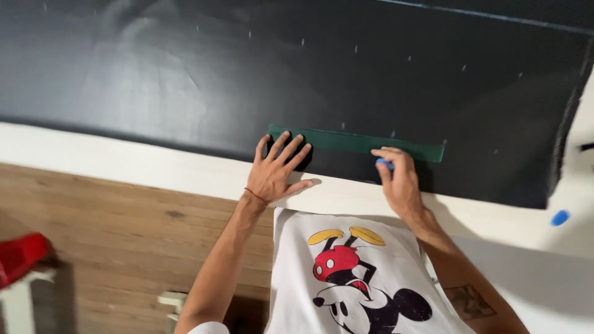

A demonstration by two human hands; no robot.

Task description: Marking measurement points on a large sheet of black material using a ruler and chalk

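From the head camera, the left hand [276,171], fingers spread flat, presses one long green plastic ruler [359,143] onto one black fabric sheet [185,74], while the right hand [399,179] pinches one blue chalk piece [384,163] at the ruler's edge, a second blue piece [560,218] lying apart.

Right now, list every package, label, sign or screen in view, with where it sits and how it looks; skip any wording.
None: no package, label, sign or screen shows.
Nearest to one: cartoon print on the person's white T-shirt, bottom centre; red, yellow, black.
Long flat green ruler, on the large black sheet, under the left hand.
Small blue chalk piece, in the right hand at the ruler's edge.
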